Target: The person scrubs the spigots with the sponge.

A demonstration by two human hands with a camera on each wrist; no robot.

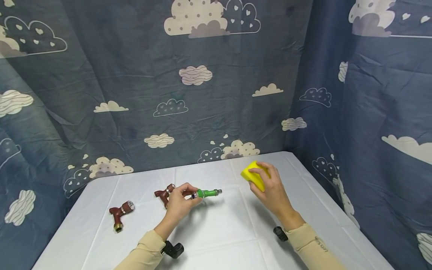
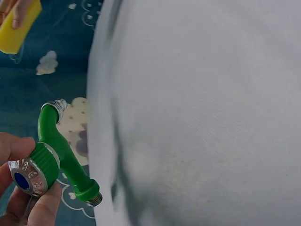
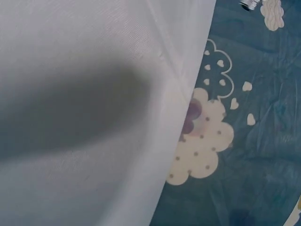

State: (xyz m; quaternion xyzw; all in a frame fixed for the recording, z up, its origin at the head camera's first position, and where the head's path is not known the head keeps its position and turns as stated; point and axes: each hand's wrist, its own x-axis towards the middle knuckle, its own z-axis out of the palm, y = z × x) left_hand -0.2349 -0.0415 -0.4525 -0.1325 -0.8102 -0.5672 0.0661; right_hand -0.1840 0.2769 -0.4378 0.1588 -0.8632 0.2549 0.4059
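Note:
My left hand pinches a green water tap above the table. In the left wrist view, thumb and fingers hold the ribbed knob of the tap, which has a silver cap with a blue centre; its threaded end points down. To the right, my right hand grips a yellow sponge above the far part of the table. The sponge also shows top left in the left wrist view. In the right wrist view my right hand is out of sight; a silver tap end shows at the top.
On the left of the white-covered table lies a brown tap with a silver-capped knob. Another brown tap lies partly hidden behind my left hand. Dark cloud-patterned curtains stand behind and to the right.

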